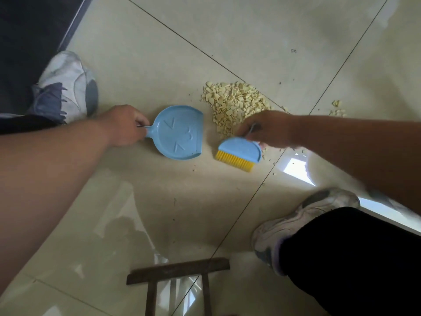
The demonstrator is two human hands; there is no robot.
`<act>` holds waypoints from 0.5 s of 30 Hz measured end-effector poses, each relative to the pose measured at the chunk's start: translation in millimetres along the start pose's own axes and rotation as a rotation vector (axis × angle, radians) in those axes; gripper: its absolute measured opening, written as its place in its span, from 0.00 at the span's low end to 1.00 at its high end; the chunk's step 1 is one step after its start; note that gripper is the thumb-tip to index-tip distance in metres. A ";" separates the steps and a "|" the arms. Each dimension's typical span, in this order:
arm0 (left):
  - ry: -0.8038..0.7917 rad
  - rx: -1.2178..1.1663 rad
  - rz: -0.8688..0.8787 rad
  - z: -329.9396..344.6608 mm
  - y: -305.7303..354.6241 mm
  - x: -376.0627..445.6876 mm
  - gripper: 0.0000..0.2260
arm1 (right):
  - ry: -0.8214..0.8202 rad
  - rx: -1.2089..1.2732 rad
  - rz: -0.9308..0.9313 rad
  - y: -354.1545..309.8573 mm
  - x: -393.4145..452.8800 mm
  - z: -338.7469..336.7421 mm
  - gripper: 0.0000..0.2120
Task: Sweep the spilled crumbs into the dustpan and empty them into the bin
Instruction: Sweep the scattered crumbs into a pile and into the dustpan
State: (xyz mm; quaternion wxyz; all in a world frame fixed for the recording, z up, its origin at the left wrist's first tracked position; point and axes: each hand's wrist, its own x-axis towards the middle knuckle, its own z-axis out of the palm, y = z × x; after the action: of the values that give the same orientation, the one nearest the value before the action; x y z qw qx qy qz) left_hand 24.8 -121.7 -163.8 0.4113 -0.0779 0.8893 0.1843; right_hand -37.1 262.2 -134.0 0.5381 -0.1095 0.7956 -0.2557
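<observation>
Soft, fairly dim daylight fills the scene, and the glossy floor (159, 65) mirrors it: a sharp bright patch of glare (296, 171) sits at the right, with paler reflected streaks low in the middle. Shadows are faint and diffuse, lying just under the hands and shoes. The wide lens bends the tile joints and swells the forearms at the edges, and the whole picture looks slightly soft, with the top left corner nearly black.

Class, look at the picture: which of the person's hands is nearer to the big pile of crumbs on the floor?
The right hand. It holds the brush at the edge of the crumb pile. The left hand grips the dustpan handle, with the pan between it and the pile.
</observation>
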 end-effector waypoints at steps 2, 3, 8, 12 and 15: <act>0.001 -0.006 -0.001 -2.4 1.4 0.1 0.06 | 0.055 -0.011 -0.019 -9.1 3.4 -19.0 0.10; 0.002 -0.009 -0.001 -3.8 2.5 0.1 0.06 | 0.077 -0.015 -0.022 -12.5 5.8 -26.7 0.10; -0.023 -0.032 -0.016 -7.5 4.6 1.0 0.08 | 0.132 0.018 -0.023 -20.3 15.9 -48.1 0.09; -0.030 -0.073 -0.021 -5.4 8.5 0.6 0.09 | 0.060 0.056 -0.032 -15.2 9.9 -52.3 0.09; -0.112 -0.128 -0.058 0.8 13.0 -1.5 0.10 | -0.093 -0.029 -0.037 -2.2 -6.9 -48.4 0.11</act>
State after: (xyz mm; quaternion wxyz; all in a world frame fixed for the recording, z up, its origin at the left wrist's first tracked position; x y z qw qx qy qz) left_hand 22.6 -109.4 -159.8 0.4597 -0.1194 0.8486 0.2329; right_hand -78.8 277.5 -113.3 0.5680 -0.1441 0.7712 -0.2487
